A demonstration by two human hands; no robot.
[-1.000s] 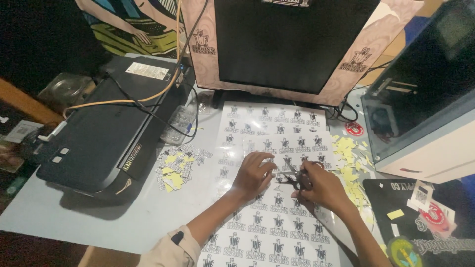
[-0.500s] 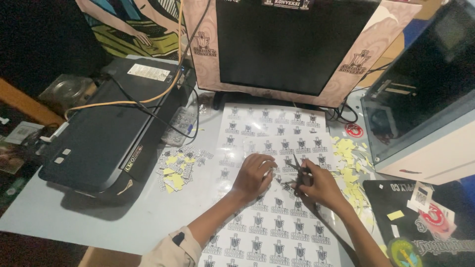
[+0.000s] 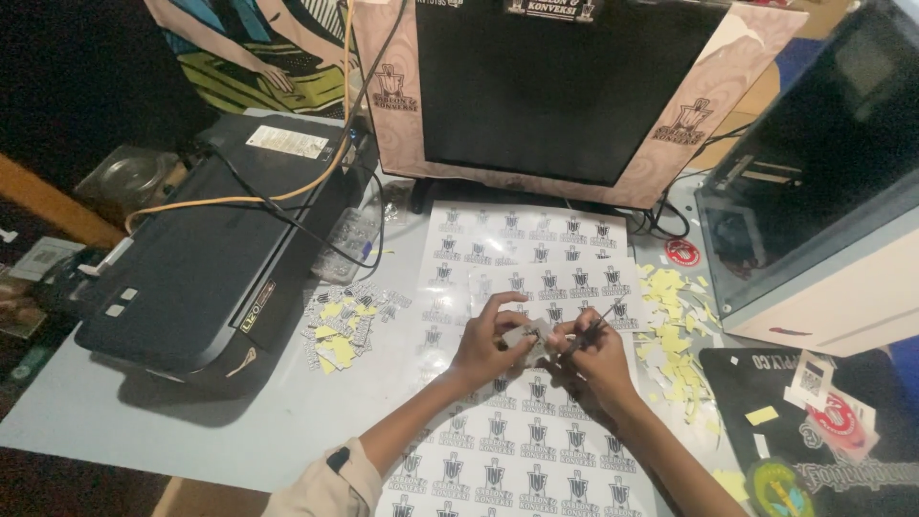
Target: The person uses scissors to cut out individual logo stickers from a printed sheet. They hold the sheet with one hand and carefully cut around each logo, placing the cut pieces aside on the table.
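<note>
1. The person's left hand sits over the middle of the pale grey tabletop, its fingers pinched narrow around a small grey-white cut-out sticker piece.
2. The right hand is right beside it, nearly touching, fingers closed around a thin dark pointed tool whose tip angles up and to the right; I can't tell exactly what kind of tool it is.
3. The sticker piece is held just above the large white sheets of printed black-and-white emblem stickers, which run in rows from the front edge of the tabletop up towards the monitor.
4. A black flat-screen monitor with a beige patterned paper frame stands at the back, just behind the top sheet.
5. To the left lies a black flat desktop printer, with an orange cable trailing across its lid.
6. Between the printer and the sheets is a little heap of yellow and white backing scraps.
7. A second scatter of yellow paper scraps lies to the right of the hands, near a white-based case with a dark glass side.
</note>
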